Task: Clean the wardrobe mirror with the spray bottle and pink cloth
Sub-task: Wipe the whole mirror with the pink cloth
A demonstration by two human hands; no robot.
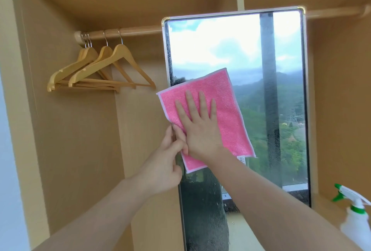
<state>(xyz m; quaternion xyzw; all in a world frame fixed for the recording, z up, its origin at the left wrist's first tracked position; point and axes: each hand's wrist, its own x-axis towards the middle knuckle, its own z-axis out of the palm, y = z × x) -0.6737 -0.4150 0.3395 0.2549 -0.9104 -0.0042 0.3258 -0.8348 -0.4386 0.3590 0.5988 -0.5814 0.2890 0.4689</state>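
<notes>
Hand positions at the wipe, left to right. My left hand [168, 158] pinches the near left edge of the mirror [251, 54], steadying it. My right hand [200, 126], fingers spread flat, presses the pink cloth [226, 98] against the glass; unwiped glass runs up and rightward along the mirror's upright long axis. Spray bottle [355, 222] stands unheld, near right.
</notes>
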